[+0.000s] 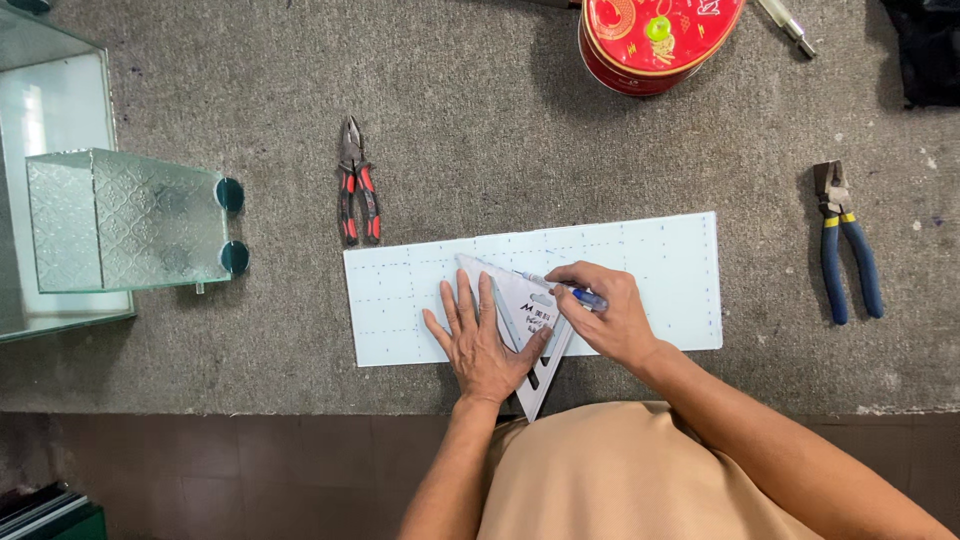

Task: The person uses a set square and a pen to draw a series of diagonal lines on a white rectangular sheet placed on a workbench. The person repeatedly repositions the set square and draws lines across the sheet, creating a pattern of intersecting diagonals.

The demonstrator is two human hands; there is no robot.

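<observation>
On the grey carpet lies a white sheet (640,270) with dotted lines. A clear triangle ruler (525,320) rests on it. If it slips, the line may go crooked. The left hand (483,345) presses it flat, fingers spread. The right hand (610,315) pinches a blue pen (565,290) beside its edge. Red pliers (357,185) lie near.

Hidden: part of set square (530,310) under left hand (480,345) and right hand (605,318) | pen (560,288) mostly inside fist — tip too small to tell | Cut off: red tin (650,40) at top edge — glass box (60,200) at left edge
</observation>
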